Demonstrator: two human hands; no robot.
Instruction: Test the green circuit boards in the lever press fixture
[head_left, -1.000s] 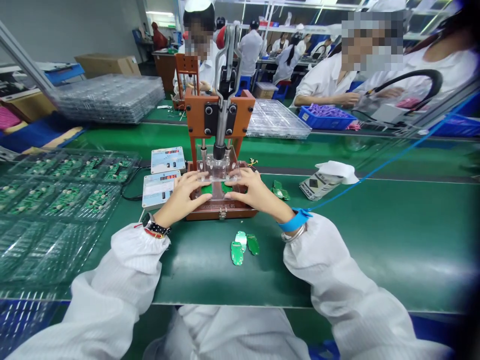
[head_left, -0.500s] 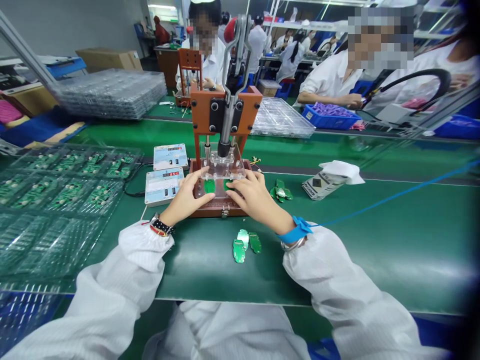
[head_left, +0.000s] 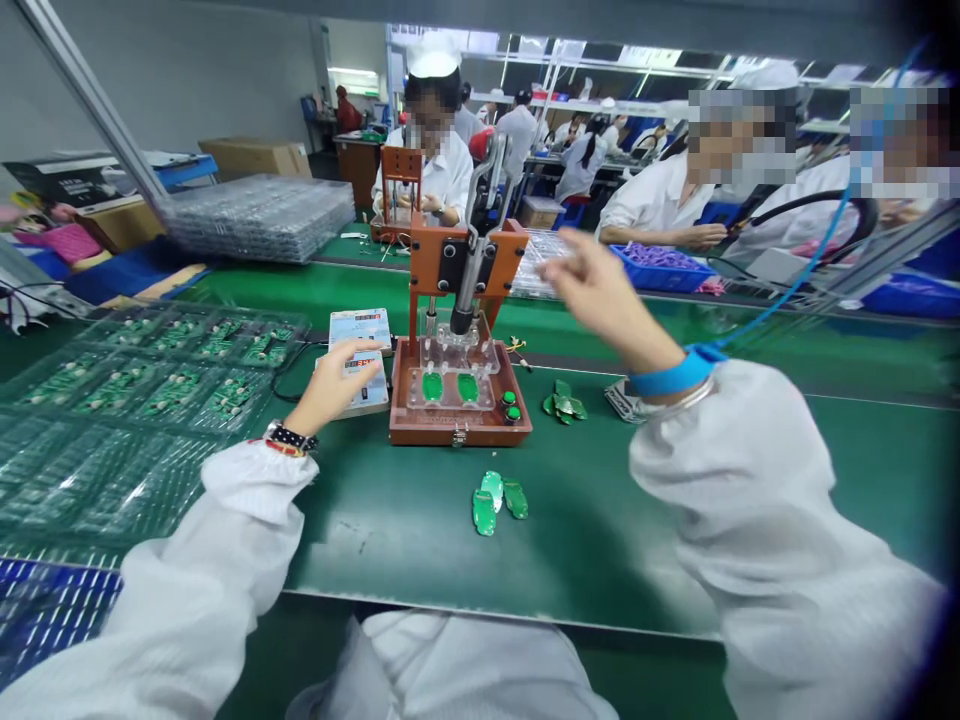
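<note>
My left hand (head_left: 335,382) is empty, fingers apart, in front of two small white meter boxes (head_left: 358,324) with red digits. Raised to the right of the toggle press (head_left: 429,262), my right hand (head_left: 604,295) holds nothing; its fingers are parted and slightly blurred. The press's lever (head_left: 487,195) stands upright, apart from that hand. Two green circuit boards, a left one (head_left: 432,386) and a right one (head_left: 467,387), lie in the clear fixture plate (head_left: 450,400) below the raised clear upper plate. Three loose green boards (head_left: 484,512) lie in front of the press.
Clear trays (head_left: 172,385) with several boards stand at left. A small heap of green boards (head_left: 564,402) lies right of the press, near a white-and-black carton (head_left: 622,400). A blue cord runs from my right wrist. Co-workers sit across the bench beside a blue bin (head_left: 660,272).
Both hands have left the boards in the fixture. My left hand moved left to the meter boxes; my right hand rose to the right. The view shifted a little.
</note>
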